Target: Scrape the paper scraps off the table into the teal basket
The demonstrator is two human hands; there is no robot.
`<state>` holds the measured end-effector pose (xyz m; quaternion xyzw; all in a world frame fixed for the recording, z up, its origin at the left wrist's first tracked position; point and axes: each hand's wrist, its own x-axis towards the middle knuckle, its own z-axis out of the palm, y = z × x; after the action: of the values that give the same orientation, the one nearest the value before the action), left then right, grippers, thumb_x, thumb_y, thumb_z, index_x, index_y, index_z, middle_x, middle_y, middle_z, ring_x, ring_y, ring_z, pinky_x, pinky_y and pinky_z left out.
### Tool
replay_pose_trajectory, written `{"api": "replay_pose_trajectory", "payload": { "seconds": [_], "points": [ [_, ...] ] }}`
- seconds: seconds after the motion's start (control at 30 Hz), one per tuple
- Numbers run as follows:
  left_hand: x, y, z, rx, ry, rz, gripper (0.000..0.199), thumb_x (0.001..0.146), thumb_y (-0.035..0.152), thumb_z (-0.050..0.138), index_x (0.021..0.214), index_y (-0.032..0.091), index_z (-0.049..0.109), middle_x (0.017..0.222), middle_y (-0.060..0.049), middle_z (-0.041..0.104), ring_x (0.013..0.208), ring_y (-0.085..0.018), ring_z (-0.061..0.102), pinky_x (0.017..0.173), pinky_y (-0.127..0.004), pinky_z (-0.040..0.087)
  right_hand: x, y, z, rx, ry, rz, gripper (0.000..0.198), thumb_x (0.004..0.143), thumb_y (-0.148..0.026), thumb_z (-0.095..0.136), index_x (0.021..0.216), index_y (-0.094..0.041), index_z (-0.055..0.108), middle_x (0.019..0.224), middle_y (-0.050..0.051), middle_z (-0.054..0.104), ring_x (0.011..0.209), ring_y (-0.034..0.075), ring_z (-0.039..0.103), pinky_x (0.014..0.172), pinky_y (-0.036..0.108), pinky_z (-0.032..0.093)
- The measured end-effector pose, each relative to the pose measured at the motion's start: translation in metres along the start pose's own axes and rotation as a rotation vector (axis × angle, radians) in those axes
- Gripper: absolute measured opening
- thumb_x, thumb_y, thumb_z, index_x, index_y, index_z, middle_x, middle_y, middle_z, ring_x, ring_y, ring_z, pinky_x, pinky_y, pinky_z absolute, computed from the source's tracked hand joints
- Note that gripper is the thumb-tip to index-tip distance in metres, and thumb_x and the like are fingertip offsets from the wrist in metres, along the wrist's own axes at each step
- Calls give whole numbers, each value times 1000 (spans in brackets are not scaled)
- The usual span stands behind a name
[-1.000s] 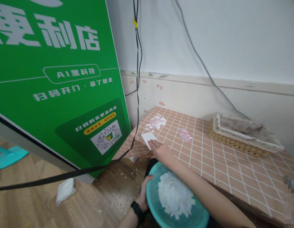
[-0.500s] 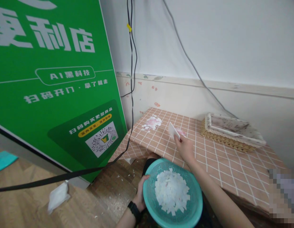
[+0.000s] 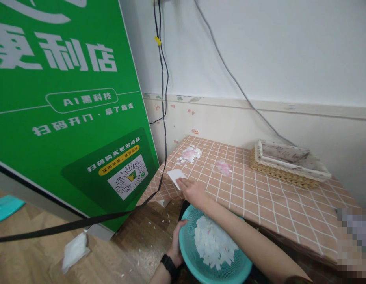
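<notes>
My left hand (image 3: 176, 245), with a black watch on the wrist, grips the rim of a teal plastic basket (image 3: 188, 258) on my lap. A heap of small white paper scraps (image 3: 214, 242) fills the middle of the basket. Over the table's front left edge, my right hand (image 3: 191, 190) holds a white card (image 3: 175, 178) by its near end. Beyond the card lies a pile of white and pink scraps (image 3: 190, 154) on the checked tablecloth (image 3: 244, 189). A smaller pinkish patch of scraps (image 3: 223, 167) lies to its right.
A cloth-lined wicker basket (image 3: 289, 165) stands at the table's back right. At left rises a green cabinet (image 3: 91, 118) with white lettering. A black strap (image 3: 82, 227) crosses in front of it. On the floor are a white packet (image 3: 75, 251) and scattered scraps.
My right hand has carried the card leftward from the pinkish patch to the table's front left edge. My left hand still grips the teal basket.
</notes>
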<state>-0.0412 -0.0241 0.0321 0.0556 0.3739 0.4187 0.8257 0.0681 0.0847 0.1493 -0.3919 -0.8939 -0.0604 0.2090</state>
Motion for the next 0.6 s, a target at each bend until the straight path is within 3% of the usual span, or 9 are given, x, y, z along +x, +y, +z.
{"api": "replay_pose_trajectory", "payload": {
  "seconds": [0.23, 0.37, 0.47, 0.6],
  "points": [
    [-4, 2, 2, 13, 35, -5, 27, 72, 40, 63, 78, 13, 62, 66, -6, 70, 71, -23, 66, 72, -33, 49, -41, 53, -17, -53, 64, 361, 47, 85, -16, 43, 132, -18, 44, 125, 11, 55, 95, 22, 62, 80, 31, 48],
    [-7, 3, 6, 4, 16, -31, 29, 71, 40, 63, 80, 12, 62, 69, -8, 71, 71, -24, 66, 71, -34, 50, -67, 85, -35, -9, 217, 576, 39, 87, -22, 39, 122, -18, 55, 100, 13, 67, 77, 23, 64, 70, 34, 48],
    [-12, 4, 9, 3, 15, -64, 30, 71, 40, 63, 83, 12, 63, 73, -9, 71, 71, -25, 67, 71, -36, 50, -77, 102, -57, 80, 401, 764, 40, 87, -34, 41, 115, -14, 60, 79, 12, 68, 68, 23, 62, 66, 34, 46],
    [-26, 4, 13, 22, 51, -52, 32, 71, 39, 62, 87, 12, 63, 75, -10, 72, 73, -26, 67, 72, -37, 51, -93, 123, -90, 299, 802, 859, 43, 76, -40, 54, 112, -16, 56, 99, 11, 64, 82, 23, 59, 71, 35, 46]
  ]
}}
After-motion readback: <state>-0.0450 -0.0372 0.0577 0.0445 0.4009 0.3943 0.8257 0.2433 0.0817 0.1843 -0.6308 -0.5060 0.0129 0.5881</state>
